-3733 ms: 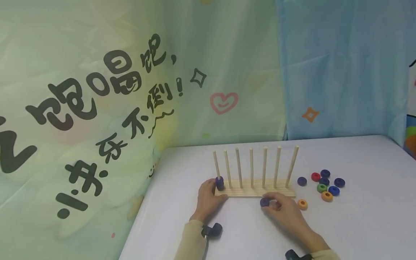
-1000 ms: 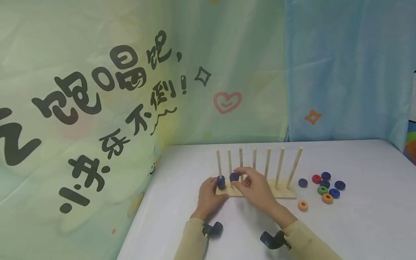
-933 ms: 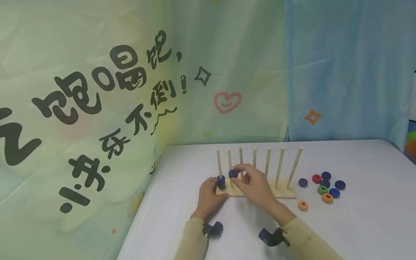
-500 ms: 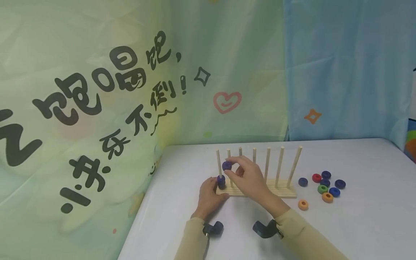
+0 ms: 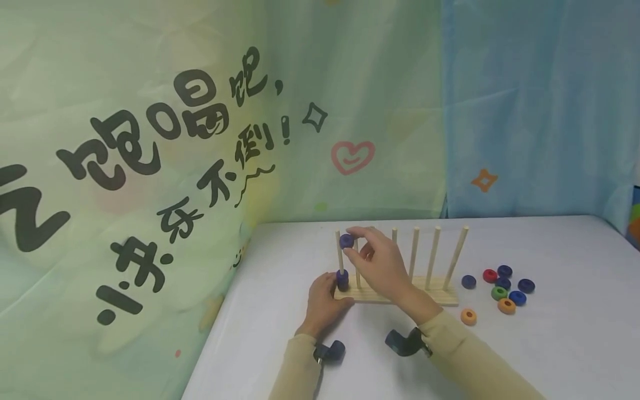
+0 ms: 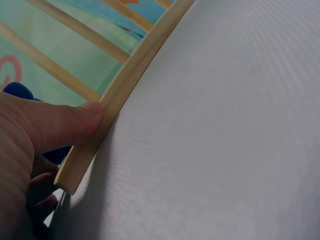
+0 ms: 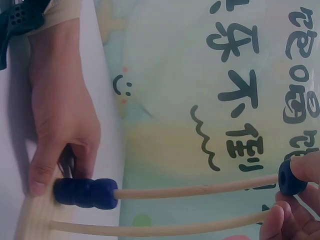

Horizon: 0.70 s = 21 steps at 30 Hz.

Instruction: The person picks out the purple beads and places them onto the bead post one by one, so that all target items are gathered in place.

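Note:
My left hand (image 5: 322, 303) grips the left end of a wooden peg rack (image 5: 415, 297), thumb on the front edge, fingers curled behind. Several upright pegs stand along the rack. At the foot of the leftmost peg sits a stack of dark blue beads (image 7: 85, 193). My right hand (image 5: 382, 264) pinches another dark blue ring bead (image 5: 346, 240) between thumb and fingers. In the right wrist view this bead (image 7: 291, 177) is right at the top end of the leftmost peg (image 7: 200, 191). In the head view my right hand hides parts of the pegs behind it.
Right of the rack lie loose ring beads on the white table (image 5: 565, 344): a red bead (image 5: 490, 275), a green bead (image 5: 499, 293), orange beads (image 5: 468, 316) and several blue ones (image 5: 526, 285). A printed curtain (image 5: 350, 100) hangs behind and to the left.
My right hand has picked up the blue bead in front of the rack, carried it left and raised it to the top of the leftmost peg. My left hand has stayed put.

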### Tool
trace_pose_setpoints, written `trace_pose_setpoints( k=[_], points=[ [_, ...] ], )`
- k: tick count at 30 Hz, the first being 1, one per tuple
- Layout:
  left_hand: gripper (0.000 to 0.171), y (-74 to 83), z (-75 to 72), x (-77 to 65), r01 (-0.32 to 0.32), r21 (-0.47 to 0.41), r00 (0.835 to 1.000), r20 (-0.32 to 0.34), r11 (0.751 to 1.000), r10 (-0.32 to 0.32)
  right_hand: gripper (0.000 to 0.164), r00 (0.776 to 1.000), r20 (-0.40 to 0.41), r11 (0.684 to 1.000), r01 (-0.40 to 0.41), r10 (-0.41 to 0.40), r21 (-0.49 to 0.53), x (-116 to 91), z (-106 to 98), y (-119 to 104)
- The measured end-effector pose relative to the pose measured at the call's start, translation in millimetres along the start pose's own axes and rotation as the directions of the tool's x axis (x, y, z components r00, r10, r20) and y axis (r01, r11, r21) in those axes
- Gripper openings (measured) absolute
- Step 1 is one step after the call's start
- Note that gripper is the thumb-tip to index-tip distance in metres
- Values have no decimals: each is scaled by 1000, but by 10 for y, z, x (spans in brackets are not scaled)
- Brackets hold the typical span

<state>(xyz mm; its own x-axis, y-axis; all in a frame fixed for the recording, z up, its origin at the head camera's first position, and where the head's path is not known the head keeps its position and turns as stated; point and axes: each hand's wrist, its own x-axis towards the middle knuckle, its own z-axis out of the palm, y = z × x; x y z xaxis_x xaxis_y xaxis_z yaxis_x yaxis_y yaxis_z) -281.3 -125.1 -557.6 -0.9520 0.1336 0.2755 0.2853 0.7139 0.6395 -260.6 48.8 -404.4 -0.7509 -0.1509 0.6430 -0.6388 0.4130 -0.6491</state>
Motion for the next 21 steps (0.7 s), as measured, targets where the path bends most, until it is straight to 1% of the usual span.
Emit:
trace_pose_setpoints(
  k=[4, 10, 18, 21],
  points=[
    [59, 7, -13, -10, 12, -21, 1000, 3, 1000, -12, 38, 1000, 5, 1000, 0, 0, -9, 85, -7, -26],
    [57, 0, -11, -11, 7, -10, 1000, -4, 1000, -7, 34, 1000, 4, 1000, 22, -22, -21, 203, -13, -79],
    [56, -17, 14, 5, -14, -16, 1000, -9, 1000, 14, 33, 1000, -13, 999, 15, -16, -50, 265, 43, -51],
    [55, -22, 15, 6, -25, -11, 1000, -17, 1000, 25, 33, 1000, -13, 998, -3, 2, -65, 277, 74, -29]
  ],
)
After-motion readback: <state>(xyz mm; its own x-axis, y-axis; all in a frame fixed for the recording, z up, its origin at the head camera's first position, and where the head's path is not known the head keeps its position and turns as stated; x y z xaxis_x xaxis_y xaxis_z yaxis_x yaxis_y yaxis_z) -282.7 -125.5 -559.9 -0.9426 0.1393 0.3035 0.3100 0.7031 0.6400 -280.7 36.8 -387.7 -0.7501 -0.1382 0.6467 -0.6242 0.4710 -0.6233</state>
